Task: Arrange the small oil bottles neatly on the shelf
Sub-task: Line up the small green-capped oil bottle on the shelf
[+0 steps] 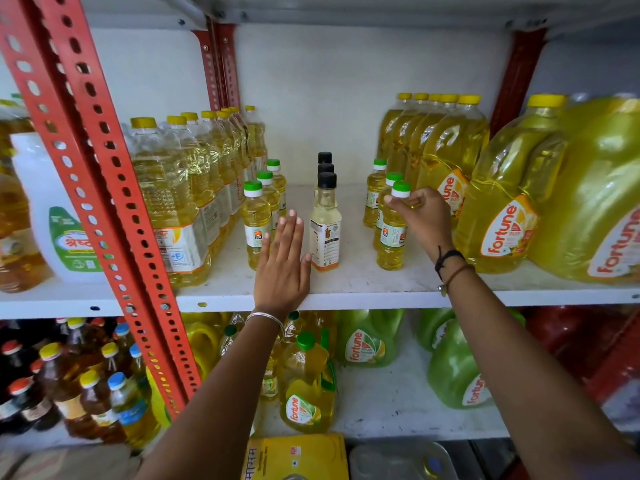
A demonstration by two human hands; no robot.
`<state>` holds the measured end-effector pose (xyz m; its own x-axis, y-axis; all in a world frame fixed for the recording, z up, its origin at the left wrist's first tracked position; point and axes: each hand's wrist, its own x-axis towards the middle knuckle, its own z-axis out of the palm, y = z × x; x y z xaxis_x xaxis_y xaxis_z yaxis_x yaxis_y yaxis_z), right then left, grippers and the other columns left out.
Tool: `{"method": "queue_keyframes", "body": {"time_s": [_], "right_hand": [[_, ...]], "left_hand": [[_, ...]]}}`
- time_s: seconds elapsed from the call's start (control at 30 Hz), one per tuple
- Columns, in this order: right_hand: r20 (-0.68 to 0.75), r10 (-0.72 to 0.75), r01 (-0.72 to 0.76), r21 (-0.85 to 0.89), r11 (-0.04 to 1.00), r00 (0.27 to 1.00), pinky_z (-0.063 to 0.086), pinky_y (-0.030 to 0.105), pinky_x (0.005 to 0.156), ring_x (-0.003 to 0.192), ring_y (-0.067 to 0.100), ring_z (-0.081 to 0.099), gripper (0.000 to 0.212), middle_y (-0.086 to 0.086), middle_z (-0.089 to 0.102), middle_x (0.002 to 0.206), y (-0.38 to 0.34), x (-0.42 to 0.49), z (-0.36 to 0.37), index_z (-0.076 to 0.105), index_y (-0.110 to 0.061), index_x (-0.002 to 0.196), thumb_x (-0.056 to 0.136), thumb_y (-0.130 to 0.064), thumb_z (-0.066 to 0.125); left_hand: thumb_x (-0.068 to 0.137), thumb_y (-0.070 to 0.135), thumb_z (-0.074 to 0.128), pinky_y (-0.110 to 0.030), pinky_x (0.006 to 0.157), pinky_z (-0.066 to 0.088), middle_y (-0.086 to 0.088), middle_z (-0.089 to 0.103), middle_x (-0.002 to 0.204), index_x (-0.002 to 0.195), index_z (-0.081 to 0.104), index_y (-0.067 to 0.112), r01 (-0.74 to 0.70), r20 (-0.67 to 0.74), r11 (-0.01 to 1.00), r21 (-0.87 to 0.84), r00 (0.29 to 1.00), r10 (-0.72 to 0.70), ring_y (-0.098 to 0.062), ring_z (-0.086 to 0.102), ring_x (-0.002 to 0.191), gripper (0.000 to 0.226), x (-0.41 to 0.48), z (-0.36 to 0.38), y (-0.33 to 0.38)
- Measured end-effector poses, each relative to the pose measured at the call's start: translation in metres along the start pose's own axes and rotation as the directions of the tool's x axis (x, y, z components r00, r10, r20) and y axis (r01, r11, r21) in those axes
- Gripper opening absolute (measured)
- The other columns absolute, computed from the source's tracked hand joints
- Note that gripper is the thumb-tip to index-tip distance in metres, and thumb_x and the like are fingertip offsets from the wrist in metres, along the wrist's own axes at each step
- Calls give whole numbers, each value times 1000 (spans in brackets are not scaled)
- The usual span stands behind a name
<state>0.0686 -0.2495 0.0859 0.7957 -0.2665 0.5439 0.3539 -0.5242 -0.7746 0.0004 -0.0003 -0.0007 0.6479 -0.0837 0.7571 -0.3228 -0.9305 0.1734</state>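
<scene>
On the white shelf [363, 292] stand three short rows of small bottles. At the left is a row of green-capped yellow oil bottles [255, 225]. A middle row has black-capped clear bottles [325, 230]. At the right is another green-capped row, and my right hand [424, 218] grips the neck of its front bottle [393, 237], which stands on the shelf. My left hand [283, 263] lies flat and open on the shelf between the left and middle rows, fingers pointing back, holding nothing.
Tall yellow-capped oil bottles [180, 202] flank the left row. Large Fortune jugs [502, 216] fill the right side. A red perforated upright [114, 188] crosses at the left. The lower shelf holds green jugs [453, 368] and dark oil bottles [69, 386].
</scene>
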Motion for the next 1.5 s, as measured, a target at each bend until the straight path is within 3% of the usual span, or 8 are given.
{"method": "queue_keyframes", "body": {"time_s": [0.27, 0.43, 0.57, 0.73, 0.87, 1.1, 1.37, 1.5], "right_hand": [[30, -13, 10, 87, 996, 999, 48, 28, 73, 89, 18, 64, 27, 3, 69, 96, -3, -5, -5, 65, -15, 97, 77, -33, 73], [10, -26, 26, 58, 998, 1000, 53, 36, 79, 84, 16, 63, 30, -1, 67, 89, -7, -6, -8, 63, -19, 87, 71, -40, 77], [24, -22, 21, 27, 999, 999, 54, 39, 81, 91, 19, 63, 42, 3, 67, 101, -5, -10, -6, 62, -16, 96, 70, -47, 76], [108, -43, 37, 57, 998, 993, 46, 17, 64, 89, 13, 62, 37, -1, 67, 99, -3, -18, -3, 62, -19, 99, 72, -40, 77], [120, -77, 69, 68, 995, 990, 53, 26, 71, 87, 17, 66, 32, 0, 69, 92, -6, -21, -8, 66, -18, 97, 75, -38, 75], [99, -106, 98, 80, 992, 989, 46, 12, 60, 76, 8, 66, 20, -4, 70, 83, -13, -40, -24, 64, -26, 87, 75, -38, 75], [95, -114, 105, 95, 990, 989, 42, 0, 54, 73, 1, 61, 24, -3, 69, 86, -20, -60, -39, 67, -20, 93, 76, -34, 75], [85, -117, 111, 69, 991, 990, 41, 2, 53, 72, 4, 61, 25, -3, 69, 86, -22, -64, -43, 67, -20, 92, 75, -37, 75]], "left_hand": [[100, 36, 24, -35, 119, -1, -2, 6, 160, 153, 12, 12, 4, -4, 1000, -4, 1000, -4, -14, 0, 148, 59, 0, 1, 0], [100, 36, 23, -38, 120, 4, -2, 7, 160, 153, 10, 13, -3, -8, 1000, -19, 1000, 3, -15, 2, 148, 59, -1, 1, -1], [100, 37, 22, -39, 120, 5, -2, 7, 160, 153, 10, 13, -3, -9, 1000, -28, 1000, 2, -15, 2, 148, 59, -1, 1, 0], [100, 37, 22, -38, 120, 4, -2, 8, 160, 152, 9, 13, -7, -13, 1000, -30, 1000, 7, -15, 2, 148, 59, -1, 2, -1], [100, 37, 23, -39, 120, 5, -2, 7, 160, 153, 9, 13, -5, -5, 1000, -27, 1000, 5, -15, 2, 148, 59, -2, 2, -1], [101, 37, 23, -38, 120, 4, -2, 7, 161, 153, 10, 14, 12, 1, 1000, -28, 1000, -12, -14, 1, 148, 59, -1, 3, -2], [101, 36, 23, -37, 120, 3, -3, 9, 160, 153, 15, 12, 13, 0, 1000, -20, 1000, -13, -15, 2, 148, 59, -2, 2, -1], [101, 36, 22, -33, 120, 0, -3, 9, 160, 153, 15, 11, 17, -1, 1000, -15, 1000, -17, -15, 2, 148, 59, -2, 0, 1]]}}
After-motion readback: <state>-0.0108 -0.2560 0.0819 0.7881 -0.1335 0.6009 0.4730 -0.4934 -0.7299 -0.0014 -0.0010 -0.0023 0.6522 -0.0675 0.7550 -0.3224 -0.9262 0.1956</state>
